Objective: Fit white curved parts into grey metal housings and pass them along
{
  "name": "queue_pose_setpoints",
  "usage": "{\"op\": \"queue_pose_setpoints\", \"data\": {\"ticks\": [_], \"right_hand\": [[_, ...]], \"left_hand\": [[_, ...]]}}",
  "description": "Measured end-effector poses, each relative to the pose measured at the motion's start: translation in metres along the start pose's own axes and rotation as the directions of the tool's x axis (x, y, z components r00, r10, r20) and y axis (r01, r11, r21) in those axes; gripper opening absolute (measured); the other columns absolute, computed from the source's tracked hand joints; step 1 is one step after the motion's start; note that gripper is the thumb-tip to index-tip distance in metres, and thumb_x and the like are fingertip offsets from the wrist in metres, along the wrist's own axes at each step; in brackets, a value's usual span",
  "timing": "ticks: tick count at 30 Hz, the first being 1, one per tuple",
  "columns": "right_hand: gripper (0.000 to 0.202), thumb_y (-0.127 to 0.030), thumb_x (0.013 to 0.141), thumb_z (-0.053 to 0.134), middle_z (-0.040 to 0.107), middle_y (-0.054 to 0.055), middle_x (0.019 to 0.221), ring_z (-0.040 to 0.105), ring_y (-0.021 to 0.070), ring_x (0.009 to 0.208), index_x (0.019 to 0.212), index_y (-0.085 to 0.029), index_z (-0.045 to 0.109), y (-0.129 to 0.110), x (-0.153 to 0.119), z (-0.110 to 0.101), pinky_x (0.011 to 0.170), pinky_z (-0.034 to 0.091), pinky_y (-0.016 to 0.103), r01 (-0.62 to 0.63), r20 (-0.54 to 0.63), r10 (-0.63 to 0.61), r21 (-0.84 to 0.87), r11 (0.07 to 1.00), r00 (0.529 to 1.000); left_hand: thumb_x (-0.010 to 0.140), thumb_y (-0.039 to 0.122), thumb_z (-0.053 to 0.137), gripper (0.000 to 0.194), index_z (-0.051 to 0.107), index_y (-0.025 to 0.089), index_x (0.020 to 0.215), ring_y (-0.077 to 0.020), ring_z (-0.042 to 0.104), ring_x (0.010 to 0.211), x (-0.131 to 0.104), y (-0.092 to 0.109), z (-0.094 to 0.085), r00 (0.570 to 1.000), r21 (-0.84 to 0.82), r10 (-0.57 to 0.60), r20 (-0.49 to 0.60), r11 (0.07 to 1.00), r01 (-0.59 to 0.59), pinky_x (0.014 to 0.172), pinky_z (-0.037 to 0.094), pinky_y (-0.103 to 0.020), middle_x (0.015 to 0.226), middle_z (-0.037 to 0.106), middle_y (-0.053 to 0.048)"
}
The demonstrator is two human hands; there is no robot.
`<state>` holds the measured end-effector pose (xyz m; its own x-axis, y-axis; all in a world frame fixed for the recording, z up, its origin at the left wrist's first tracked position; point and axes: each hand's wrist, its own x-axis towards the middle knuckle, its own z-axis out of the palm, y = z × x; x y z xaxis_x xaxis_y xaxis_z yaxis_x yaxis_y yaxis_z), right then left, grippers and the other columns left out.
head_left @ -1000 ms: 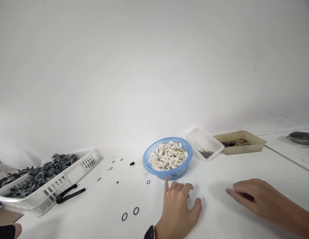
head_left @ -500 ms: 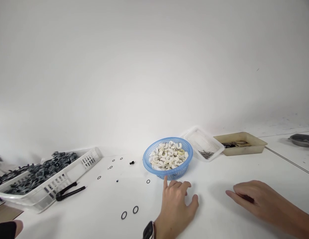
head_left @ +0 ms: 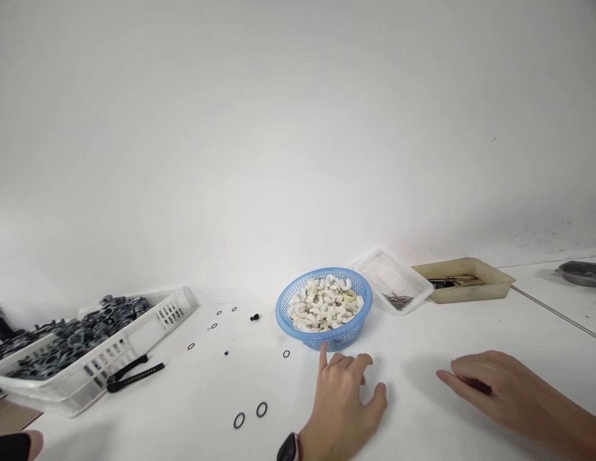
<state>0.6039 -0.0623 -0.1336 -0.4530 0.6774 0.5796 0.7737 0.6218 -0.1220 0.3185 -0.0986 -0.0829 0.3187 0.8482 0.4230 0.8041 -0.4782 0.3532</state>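
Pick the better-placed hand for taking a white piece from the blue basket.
Likely left: the left hand is close to the blue basket, fingers spread; the right hand is farther off, fingers curled.

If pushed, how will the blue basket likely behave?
The blue basket probably flexes slightly, its perforated wall looking like thin plastic. It might tip if pressed down at the rim, since its sides narrow below. The loose white pieces inside would likely shift.

On our white tabletop [head_left: 182, 422] we see a blue latticed basket [head_left: 323, 335] of white pieces [head_left: 321, 308] and a beige tray [head_left: 473, 293] near the back edge; a white slotted crate [head_left: 146, 337] of dark-grey parts [head_left: 103, 323] near the left.
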Motion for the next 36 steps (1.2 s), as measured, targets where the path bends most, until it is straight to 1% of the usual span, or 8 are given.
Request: {"op": "queue_pose_setpoints", "data": {"ticks": [5, 11, 14, 19, 26, 30, 33, 36], "right_hand": [[0.047, -0.028, 0.100, 0.051, 0.037, -0.005, 0.050, 0.034, 0.0098, 0.046, 0.058, -0.020, 0.033, -0.0011, 0.0008, -0.0007, 0.050, 0.019, 0.029, 0.006, -0.020, -0.005, 0.014, 1.000, 1.000], [0.047, -0.029, 0.100, 0.051, 0.031, -0.005, 0.050, 0.029, 0.0098, 0.048, 0.059, -0.019, 0.030, 0.0015, -0.0013, 0.0026, 0.051, 0.018, 0.029, 0.020, -0.030, -0.021, -0.024, 1.000, 0.999], [0.047, -0.029, 0.101, 0.051, 0.033, -0.005, 0.050, 0.030, 0.0098, 0.047, 0.059, -0.019, 0.031, 0.0005, -0.0015, 0.0010, 0.051, 0.018, 0.029, 0.004, -0.020, -0.004, 0.000, 1.000, 1.000], [0.048, -0.030, 0.102, 0.048, 0.035, -0.004, 0.051, 0.033, 0.0105, 0.047, 0.058, -0.020, 0.031, -0.0031, -0.0004, -0.0043, 0.052, 0.018, 0.031, -0.024, 0.028, 0.023, 0.022, 0.999, 0.999], [0.048, -0.030, 0.101, 0.050, 0.034, -0.004, 0.051, 0.033, 0.0107, 0.047, 0.057, -0.020, 0.033, -0.0028, 0.0011, -0.0034, 0.052, 0.018, 0.032, -0.025, 0.002, 0.025, 0.091, 0.996, 1.000], [0.048, -0.030, 0.101, 0.049, 0.038, -0.004, 0.049, 0.033, 0.0105, 0.046, 0.057, -0.020, 0.034, -0.0036, 0.0014, -0.0046, 0.051, 0.017, 0.031, -0.021, 0.024, 0.020, 0.038, 0.999, 0.999], [0.048, -0.031, 0.103, 0.046, 0.041, -0.004, 0.049, 0.036, 0.0104, 0.046, 0.057, -0.019, 0.034, -0.0041, 0.0012, -0.0052, 0.051, 0.019, 0.031, -0.023, 0.043, 0.023, -0.005, 1.000, 0.999], [0.049, -0.031, 0.103, 0.046, 0.041, -0.004, 0.050, 0.036, 0.0104, 0.047, 0.057, -0.019, 0.035, -0.0033, 0.0009, -0.0042, 0.052, 0.019, 0.031, -0.024, 0.037, 0.024, -0.001, 1.000, 0.999]], "left_hand": [[0.083, 0.024, 0.068, 0.022, 0.066, 0.028, 0.104, -0.0219, 0.065, 0.089, -0.0013, 0.0020, -0.0019, 1.000, 0.015, 0.007, 0.006, 1.000, -0.007, 0.119, 0.020, -0.067, 0.079, 0.066, 0.003], [0.084, 0.026, 0.067, 0.021, 0.066, 0.028, 0.105, -0.0222, 0.065, 0.089, -0.0016, 0.0022, -0.0004, 0.999, 0.016, 0.025, 0.026, 1.000, -0.025, 0.119, 0.019, -0.069, 0.079, 0.067, 0.003], [0.084, 0.026, 0.067, 0.020, 0.067, 0.028, 0.104, -0.0222, 0.065, 0.088, -0.0011, 0.0026, -0.0013, 1.000, 0.014, 0.022, 0.017, 1.000, -0.022, 0.119, 0.021, -0.068, 0.079, 0.067, 0.002], [0.083, 0.023, 0.067, 0.019, 0.067, 0.027, 0.102, -0.0230, 0.066, 0.089, -0.0006, 0.0029, -0.0036, 1.000, 0.020, -0.018, -0.022, 1.000, 0.018, 0.118, 0.022, -0.068, 0.078, 0.067, 0.002], [0.083, 0.025, 0.068, 0.019, 0.068, 0.027, 0.102, -0.0233, 0.066, 0.090, 0.0003, 0.0027, -0.0027, 1.000, 0.046, -0.005, -0.008, 0.999, 0.005, 0.118, 0.022, -0.068, 0.078, 0.067, 0.002], [0.082, 0.024, 0.068, 0.019, 0.068, 0.026, 0.101, -0.0235, 0.066, 0.089, -0.0003, 0.0047, -0.0041, 1.000, 0.056, -0.030, -0.006, 0.998, 0.031, 0.116, 0.024, -0.068, 0.077, 0.067, 0.001], [0.084, 0.025, 0.068, 0.019, 0.068, 0.026, 0.103, -0.0232, 0.065, 0.090, -0.0011, 0.0075, -0.0059, 1.000, 0.055, -0.004, -0.019, 0.998, 0.005, 0.117, 0.021, -0.069, 0.079, 0.067, 0.001], [0.084, 0.025, 0.067, 0.019, 0.067, 0.027, 0.103, -0.0241, 0.065, 0.092, -0.0016, 0.0085, -0.0066, 1.000, 0.072, 0.003, -0.031, 0.997, -0.001, 0.117, 0.018, -0.071, 0.079, 0.067, 0.001]]}}
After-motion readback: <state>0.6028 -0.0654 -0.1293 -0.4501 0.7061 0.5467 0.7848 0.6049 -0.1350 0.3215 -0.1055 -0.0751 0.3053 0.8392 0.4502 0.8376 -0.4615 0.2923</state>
